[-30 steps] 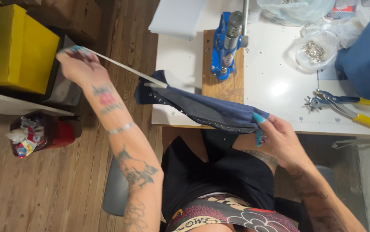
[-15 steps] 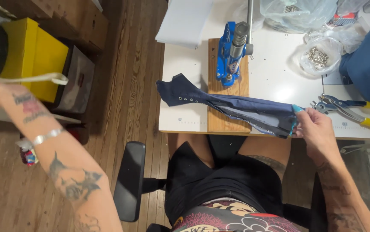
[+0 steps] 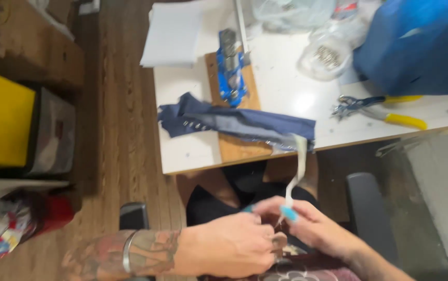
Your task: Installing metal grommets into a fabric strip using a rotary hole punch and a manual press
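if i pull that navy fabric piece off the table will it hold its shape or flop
Probably flops: the navy fabric piece lies crumpled and folded. Likely light. The white strip trailing from it to the right hand may drag it along.

1 head view, looking steeply down, close over hands [image 3: 265, 242], table edge [image 3: 244, 162] beyond

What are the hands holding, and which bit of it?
Both hands, left hand and right hand, pinch the lower end of a white strip that hangs down from the dark blue cloth on the table.
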